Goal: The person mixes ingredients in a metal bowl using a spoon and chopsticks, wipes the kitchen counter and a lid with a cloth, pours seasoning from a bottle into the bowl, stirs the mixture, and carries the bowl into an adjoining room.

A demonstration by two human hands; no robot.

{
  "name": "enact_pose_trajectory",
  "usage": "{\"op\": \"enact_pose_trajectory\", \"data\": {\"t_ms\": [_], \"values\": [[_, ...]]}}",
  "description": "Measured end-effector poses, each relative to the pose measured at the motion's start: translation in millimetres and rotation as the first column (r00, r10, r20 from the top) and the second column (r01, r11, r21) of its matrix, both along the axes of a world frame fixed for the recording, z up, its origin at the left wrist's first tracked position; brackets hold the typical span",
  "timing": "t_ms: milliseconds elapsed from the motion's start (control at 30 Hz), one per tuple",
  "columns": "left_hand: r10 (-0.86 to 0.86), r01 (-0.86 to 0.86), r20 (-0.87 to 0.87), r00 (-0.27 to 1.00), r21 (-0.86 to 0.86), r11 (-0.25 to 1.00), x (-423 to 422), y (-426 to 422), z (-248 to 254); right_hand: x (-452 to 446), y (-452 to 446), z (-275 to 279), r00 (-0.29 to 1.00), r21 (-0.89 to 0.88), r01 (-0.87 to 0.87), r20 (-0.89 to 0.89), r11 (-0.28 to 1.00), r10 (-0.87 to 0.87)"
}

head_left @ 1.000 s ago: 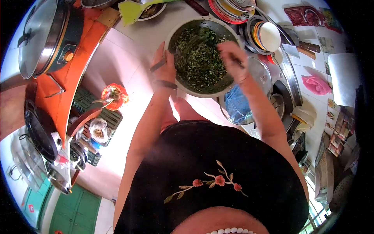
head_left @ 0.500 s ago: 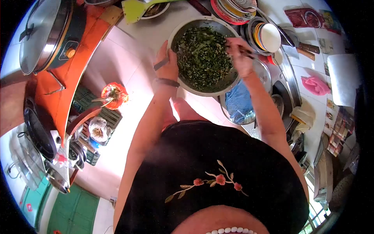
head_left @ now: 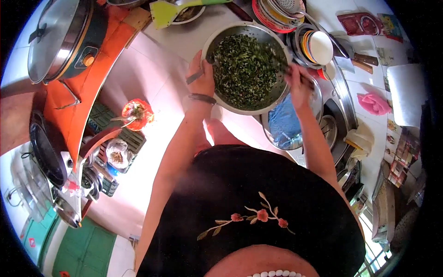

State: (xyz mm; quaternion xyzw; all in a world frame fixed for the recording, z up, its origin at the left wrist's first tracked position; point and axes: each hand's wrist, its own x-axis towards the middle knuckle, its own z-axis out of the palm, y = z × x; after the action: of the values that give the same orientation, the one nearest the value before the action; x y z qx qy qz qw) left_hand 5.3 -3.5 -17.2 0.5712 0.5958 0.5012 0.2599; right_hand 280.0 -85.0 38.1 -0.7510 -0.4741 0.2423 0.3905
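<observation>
A large metal bowl (head_left: 220, 34) holds finely chopped dark green leaves (head_left: 244, 71) mixed with paler bits. At its left rim my left hand (head_left: 201, 76) is closed on the edge, thumb at the inner side. My right hand (head_left: 301, 87) is over the right rim, its fingers wrapped round thin dark sticks that look like chopsticks (head_left: 287, 69). Motion blurs the sticks, and their tips are hard to make out against the greens. Below the right forearm is a round glass lid (head_left: 316, 99) with something blue (head_left: 284, 122) next to it.
Behind the bowl are a green spatula (head_left: 162, 14) and stacked plates (head_left: 265, 21). Stacked bowls (head_left: 319, 47) and a cleaver (head_left: 364, 59) are at the right. An electric pot (head_left: 69, 46) stands on the orange counter (head_left: 71, 117). An orange-red bag (head_left: 138, 115) is lower left.
My right hand has moved right and slightly down, from inside the bowl to its right rim. The greens have shifted within the bowl. My left hand keeps its hold on the rim.
</observation>
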Motion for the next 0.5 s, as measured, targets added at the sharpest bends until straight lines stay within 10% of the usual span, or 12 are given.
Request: {"op": "enact_pose_trajectory", "data": {"t_ms": [233, 300, 367, 500], "values": [[-0.047, 0.044, -0.026, 0.999, -0.097, 0.994, -0.1, 1.7, 4.5, -91.9, -30.6, 0.1, 0.892, 0.189, -0.299, -0.292, 0.935, 0.345], [-0.072, 0.060, -0.166, 0.983, -0.080, 0.995, -4.5, 0.7, 16.9, -67.8, 12.2, -11.0, 0.965, 0.182, -0.183, -0.155, 0.966, 0.212], [-0.090, 0.067, -0.214, 0.973, -0.115, 0.991, -9.5, 3.5, 16.5, -56.3, 19.1, 26.2, 0.928, 0.098, 0.036, -0.373, 0.994, 0.003], [-0.167, 0.117, -0.385, 0.908, -0.150, 0.982, -24.9, 12.4, 23.7, 0.7, 19.4, 43.8, 0.929, 0.009, -0.082, -0.362, 0.997, 0.080]]}}
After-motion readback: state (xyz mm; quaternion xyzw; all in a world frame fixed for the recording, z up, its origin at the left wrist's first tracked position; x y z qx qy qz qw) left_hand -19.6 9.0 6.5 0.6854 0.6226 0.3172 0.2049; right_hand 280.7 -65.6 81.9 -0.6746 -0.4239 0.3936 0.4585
